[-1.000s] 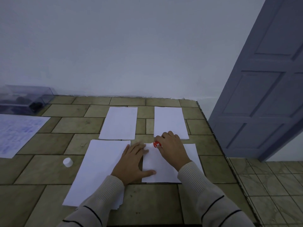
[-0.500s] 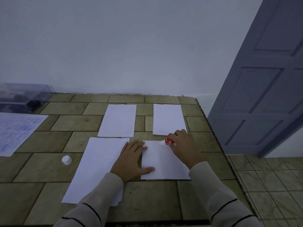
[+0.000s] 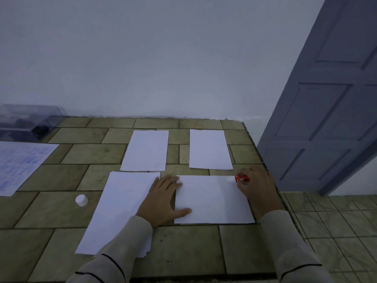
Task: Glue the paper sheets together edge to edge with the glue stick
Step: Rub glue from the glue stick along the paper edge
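At the far left of the tiled bench (image 3: 51,211) lies a printed sheet (image 3: 18,164), with a clear box (image 3: 30,121) behind it. A white cap (image 3: 81,200) sits just left of a stack of paper (image 3: 118,209). The left hand (image 3: 161,203) lies flat, fingers straight and spread, its thumb pressing the near left edge of a single sheet (image 3: 212,201) beside the stack. Beyond them lie a far left sheet (image 3: 145,151) and a far right sheet (image 3: 209,149), apart. At the single sheet's far right corner, the right hand (image 3: 257,184) curls its fingers round the red glue stick (image 3: 241,178), tip on the paper. A grey door (image 3: 326,119) stands to the right.
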